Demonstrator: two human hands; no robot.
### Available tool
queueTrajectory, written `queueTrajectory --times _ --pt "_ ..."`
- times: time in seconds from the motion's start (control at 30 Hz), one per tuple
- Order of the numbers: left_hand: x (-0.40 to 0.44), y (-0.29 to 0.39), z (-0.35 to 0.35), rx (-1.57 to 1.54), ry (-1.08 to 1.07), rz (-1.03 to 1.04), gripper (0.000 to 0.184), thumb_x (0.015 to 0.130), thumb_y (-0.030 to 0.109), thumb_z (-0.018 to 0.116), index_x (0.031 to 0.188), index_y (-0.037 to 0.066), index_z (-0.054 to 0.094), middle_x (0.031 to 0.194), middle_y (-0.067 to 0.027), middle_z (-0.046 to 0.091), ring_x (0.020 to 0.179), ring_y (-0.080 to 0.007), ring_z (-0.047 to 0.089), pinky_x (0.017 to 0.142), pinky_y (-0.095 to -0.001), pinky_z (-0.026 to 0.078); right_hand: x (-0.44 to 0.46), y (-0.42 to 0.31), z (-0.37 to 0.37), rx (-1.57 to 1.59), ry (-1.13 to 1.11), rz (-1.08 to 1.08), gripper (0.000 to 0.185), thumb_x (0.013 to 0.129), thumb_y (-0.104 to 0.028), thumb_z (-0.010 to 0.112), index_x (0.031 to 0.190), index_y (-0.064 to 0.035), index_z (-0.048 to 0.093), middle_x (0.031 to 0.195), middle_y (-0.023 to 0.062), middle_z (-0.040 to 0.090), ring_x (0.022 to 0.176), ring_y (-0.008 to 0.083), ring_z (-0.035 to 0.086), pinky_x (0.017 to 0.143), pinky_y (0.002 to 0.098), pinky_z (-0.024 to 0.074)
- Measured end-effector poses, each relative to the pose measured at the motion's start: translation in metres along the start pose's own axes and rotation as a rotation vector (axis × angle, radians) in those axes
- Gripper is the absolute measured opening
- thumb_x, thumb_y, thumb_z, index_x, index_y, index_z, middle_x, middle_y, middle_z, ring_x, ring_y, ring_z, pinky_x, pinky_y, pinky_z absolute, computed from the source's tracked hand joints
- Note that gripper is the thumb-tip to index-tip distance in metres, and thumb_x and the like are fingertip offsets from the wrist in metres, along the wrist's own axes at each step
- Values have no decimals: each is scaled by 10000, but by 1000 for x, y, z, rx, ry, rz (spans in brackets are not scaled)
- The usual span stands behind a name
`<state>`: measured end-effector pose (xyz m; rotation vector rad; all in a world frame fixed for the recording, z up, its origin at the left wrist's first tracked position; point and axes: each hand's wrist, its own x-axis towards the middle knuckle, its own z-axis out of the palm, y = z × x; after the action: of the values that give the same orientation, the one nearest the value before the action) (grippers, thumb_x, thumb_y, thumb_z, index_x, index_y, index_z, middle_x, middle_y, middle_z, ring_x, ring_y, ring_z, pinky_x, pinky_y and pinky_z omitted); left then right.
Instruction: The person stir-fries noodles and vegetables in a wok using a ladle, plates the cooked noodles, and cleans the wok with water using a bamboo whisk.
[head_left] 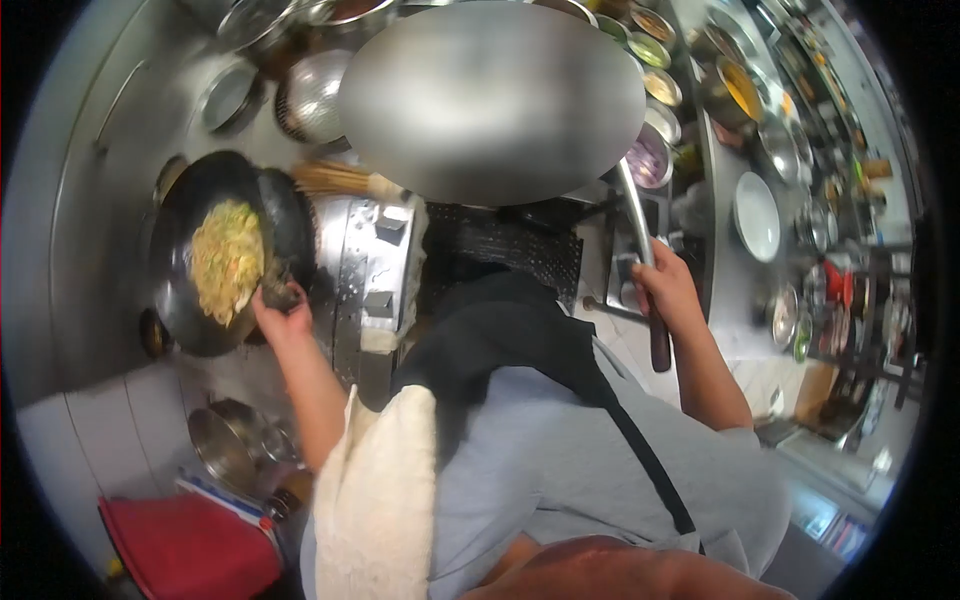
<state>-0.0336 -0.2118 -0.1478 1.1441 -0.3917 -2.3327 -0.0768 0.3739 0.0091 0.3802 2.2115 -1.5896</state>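
On the left, a black wok [172, 265] holds pale yellow noodles [228, 255] with green and orange bits. My left hand [287, 313] is closed at the wok's near rim, around a dark, bunched, cloth-like piece [280, 290] pressed against it. In my right hand [668, 287] is a long-handled metal cooking tool [636, 212] with a dark wooden grip. Its shaft points up and away from me, and a blurred oval hides its head.
A bamboo brush [335, 178] lies beside the stove front with its knobs [390, 229]. Beyond is a perforated metal strainer [318, 95]. At right, a steel counter [735, 300] carries a white bowl [757, 217] and several ingredient bowls. A red cloth [190, 550] is at lower left.
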Motion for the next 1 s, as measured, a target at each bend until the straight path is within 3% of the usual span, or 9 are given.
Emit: queueTrajectory --times 0.27,0.47,0.53,0.63,0.7,0.8,0.87,0.93,1.0 --pt "0 -23 0 -159 13 5 260 907 181 670 1115 32 618 1042 -126 714 860 -286 706 678 -397 584 64 -110 122 94 -674 8 574 852 -107 611 1401 29 515 635 19 528 418 101 469 399 241 361" --pt "-30 -27 33 -175 149 174 271 908 125 643 1144 -1 602 1074 -158 694 944 -317 704 802 -455 599 152 -188 336 -502 -1251 -285 130 841 -113 607 923 -18 572 668 33 574 497 134 557 473 322 445" --pt "-8 -33 17 -267 156 185 262 899 102 645 1136 -1 606 1059 -151 693 940 -318 703 811 -451 600 165 -191 404 -602 -1309 -315 326 858 -111 612 1162 6 616 680 23 556 473 97 507 470 269 436" --pt "3 -42 3 -308 45 187 212 890 102 662 1071 -3 627 1014 -146 691 905 -309 702 789 -439 603 185 -193 450 -803 -1308 -511 488 865 -131 596 1331 10 564 793 140 671 613 246 663 598 371 544" --pt "-6 -46 7 -295 114 212 195 898 132 650 1047 10 624 999 -145 698 894 -305 704 778 -441 592 199 -199 449 -876 -931 -1101 535 876 -134 567 1385 16 499 998 288 704 900 434 703 833 485 556" --pt "-6 -43 13 -249 117 253 187 903 173 647 1029 38 618 972 -130 700 876 -291 703 738 -434 573 223 -219 450 -1046 -877 -953 563 880 -123 538 1427 -15 457 1100 337 668 1060 501 633 954 516 497" --pt "-10 -48 11 -244 85 268 191 899 184 656 1034 54 617 958 -115 695 868 -280 700 710 -426 566 231 -233 444 -1085 -882 -911 537 880 -146 572 1400 -32 502 1053 319 687 998 459 678 909 495 524" --pt "-14 -45 15 -211 118 249 209 885 205 684 1047 96 611 960 -88 693 874 -258 698 652 -395 540 226 -261 428 -1078 -1186 -532 527 877 -173 607 1380 -33 538 1037 297 697 971 410 699 884 469 532" --pt "-19 -45 19 -200 142 256 218 879 219 693 1050 112 610 965 -81 696 873 -250 696 636 -385 531 251 -244 435 -991 -1260 -437 535 868 -192 632 1370 -24 554 1040 275 698 951 369 705 864 449 530"
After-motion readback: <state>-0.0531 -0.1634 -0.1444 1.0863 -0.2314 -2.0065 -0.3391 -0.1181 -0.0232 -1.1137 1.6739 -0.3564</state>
